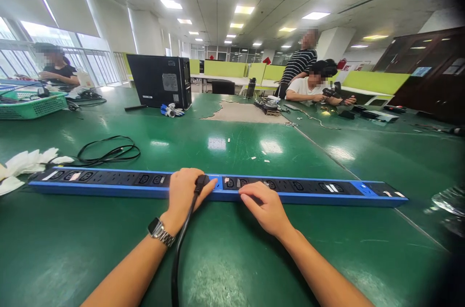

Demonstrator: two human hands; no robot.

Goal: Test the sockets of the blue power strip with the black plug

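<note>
A long blue-framed power strip (257, 197) with black socket panels lies across the green table in front of me. My left hand (183, 193), wearing a watch (160, 231) on the wrist, rests over the strip left of its middle. Its fingers are closed around a black power plug (201, 181), whose thick cord (178, 249) runs down toward me. Just right of the strip's middle, my right hand (267, 207) has thumb and forefinger pinched together at the front edge. Whatever lies between those fingertips, if anything, is too small to make out.
A thin black cable (109, 149) lies coiled behind the strip, beside white gloves (31, 164). Farther back are a black computer case (160, 79), a green basket (32, 106) and a cardboard sheet (243, 112). People (308, 86) are at the far side. Clear plastic (450, 200) sits right.
</note>
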